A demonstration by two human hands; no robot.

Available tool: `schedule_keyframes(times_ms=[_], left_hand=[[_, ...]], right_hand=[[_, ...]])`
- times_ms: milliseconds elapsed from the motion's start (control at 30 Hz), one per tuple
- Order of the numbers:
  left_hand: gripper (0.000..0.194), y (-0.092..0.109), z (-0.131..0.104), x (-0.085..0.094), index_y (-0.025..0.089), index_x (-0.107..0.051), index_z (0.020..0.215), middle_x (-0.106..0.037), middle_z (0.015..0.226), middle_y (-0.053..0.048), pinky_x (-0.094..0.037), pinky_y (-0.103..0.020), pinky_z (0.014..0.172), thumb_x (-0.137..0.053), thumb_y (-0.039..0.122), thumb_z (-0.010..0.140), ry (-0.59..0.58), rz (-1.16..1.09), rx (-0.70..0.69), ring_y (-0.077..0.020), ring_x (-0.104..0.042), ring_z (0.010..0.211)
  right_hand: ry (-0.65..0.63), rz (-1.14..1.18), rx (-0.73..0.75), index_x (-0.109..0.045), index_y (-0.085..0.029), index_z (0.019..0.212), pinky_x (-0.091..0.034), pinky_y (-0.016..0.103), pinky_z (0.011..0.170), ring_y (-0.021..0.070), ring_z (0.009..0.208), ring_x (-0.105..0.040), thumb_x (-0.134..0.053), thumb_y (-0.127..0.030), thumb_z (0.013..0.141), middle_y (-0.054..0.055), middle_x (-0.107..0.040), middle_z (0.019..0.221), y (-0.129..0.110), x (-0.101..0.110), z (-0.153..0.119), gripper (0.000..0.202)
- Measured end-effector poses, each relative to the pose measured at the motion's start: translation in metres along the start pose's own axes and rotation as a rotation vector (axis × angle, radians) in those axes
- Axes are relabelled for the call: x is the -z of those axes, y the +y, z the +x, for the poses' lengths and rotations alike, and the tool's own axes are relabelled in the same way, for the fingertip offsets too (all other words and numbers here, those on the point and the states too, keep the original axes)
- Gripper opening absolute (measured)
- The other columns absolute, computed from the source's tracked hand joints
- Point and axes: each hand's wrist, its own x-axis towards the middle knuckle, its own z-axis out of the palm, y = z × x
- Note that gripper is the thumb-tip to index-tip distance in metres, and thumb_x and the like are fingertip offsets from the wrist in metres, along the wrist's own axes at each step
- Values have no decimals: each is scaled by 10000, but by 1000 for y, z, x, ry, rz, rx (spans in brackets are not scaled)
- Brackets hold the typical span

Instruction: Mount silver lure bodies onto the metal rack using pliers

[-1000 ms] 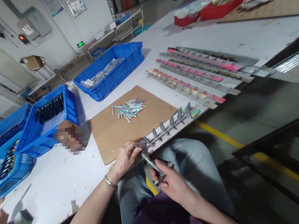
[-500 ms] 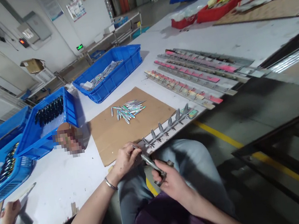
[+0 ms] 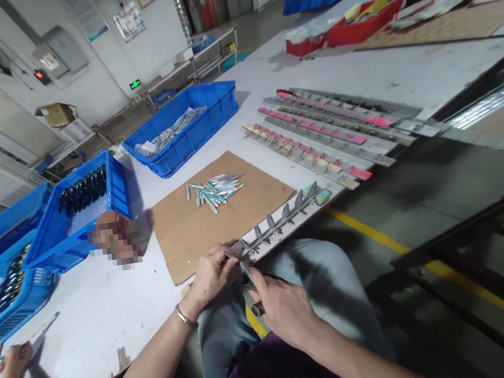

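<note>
One metal tool [image 3: 245, 268] in right hand [image 3: 285, 304], slim piece [image 3: 229, 255] in left hand [image 3: 212, 276]

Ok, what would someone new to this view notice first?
Probably the shiny silver pieces heaped on the brown cardboard mid-view. Then the pink-marked bars laid side by side on the white table farther right, and the right hand gripping a grey metal tool near the table's front edge.

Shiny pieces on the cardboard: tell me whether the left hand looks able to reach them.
Probably yes: the left hand is by the cardboard, with nothing standing between it and the shiny pieces, though it seems to pinch a thin grey piece it may first have to release.
</note>
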Motion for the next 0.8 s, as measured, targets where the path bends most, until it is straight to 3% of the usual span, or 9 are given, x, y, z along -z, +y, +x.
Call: schedule_keyframes(times_ms=[67, 133, 233, 333, 400, 500, 567, 667, 800], left_hand=[[309, 1, -1, -2, 176, -686, 966, -705, 908, -75, -507, -290, 796, -501, 415, 1033, -3, 7, 11, -182, -664, 858], [311, 2, -3, -3, 173, -694, 961, -703, 885, -74, -505, -287, 785, -507, 412, 1029, 1, 7, 32, -179, -662, 838], [268, 3, -4, 4, 164, -712, 967, -715, 907, -84, -508, -287, 797, -556, 379, 1003, -18, -44, 57, -184, -668, 860], [225, -7, 10, 29, 163, -735, 1031, -746, 952, -80, -519, -263, 762, -603, 331, 960, -232, -139, 95, -177, -686, 854], [218, -23, 33, 54, 168, -747, 1046, -764, 947, -63, -517, -242, 729, -602, 290, 938, -287, -71, 181, -167, -692, 814], [199, -55, 81, 89, 169, -762, 987, -773, 902, -43, -504, -239, 753, -596, 237, 902, -7, 320, 426, -177, -695, 822], [210, -77, 114, 101, 137, -759, 927, -767, 859, -68, -493, -252, 751, -573, 231, 902, 120, 464, 538, -199, -694, 825], [266, -101, 154, 103, 113, -728, 769, -738, 759, -121, -474, -273, 702, -568, 274, 907, 157, 528, 620, -227, -688, 763], [278, -115, 187, 97, 142, -653, 649, -668, 626, -131, -445, -288, 650, -579, 280, 879, 126, 552, 648, -256, -676, 711]], right_hand=[[-53, 525, -175, -615, -217, 1081, -325, 287, 544, 173, 556, -514, -589, -434, 910, 15, -590, 659, 5, -7, 3, 277], [-128, 1087, -365, -581, -223, 957, -270, 252, 490, 122, 465, -384, -665, -591, 825, -57, -466, 545, 13, -14, 6, 400], [-202, 1535, -517, -590, -203, 895, -215, 227, 473, 78, 448, -309, -829, -563, 680, -86, -420, 509, 21, -22, 8, 483], [-192, 1595, -544, -629, -189, 891, -231, 216, 483, 67, 454, -340, -872, -507, 677, -76, -450, 503, 24, -27, 7, 454], [-162, 1588, -572, -643, -188, 899, -242, 209, 485, 67, 464, -360, -877, -506, 679, -66, -471, 505, 25, -30, 4, 452], [-164, 1577, -627, -651, -196, 933, -251, 202, 480, 70, 477, -381, -888, -507, 666, -57, -498, 530, 30, -34, 1, 474], [-202, 1552, -641, -649, -200, 957, -242, 201, 468, 71, 465, -379, -875, -536, 679, -56, -501, 533, 34, -36, 1, 491], [-254, 1508, -619, -632, -202, 965, -190, 207, 437, 71, 425, -356, -846, -617, 672, -57, -497, 517, 37, -38, 2, 551], [-242, 1490, -620, -572, -209, 895, -218, 211, 455, 88, 456, -413, -822, -631, 661, -44, -537, 552, 31, -34, 8, 544]])
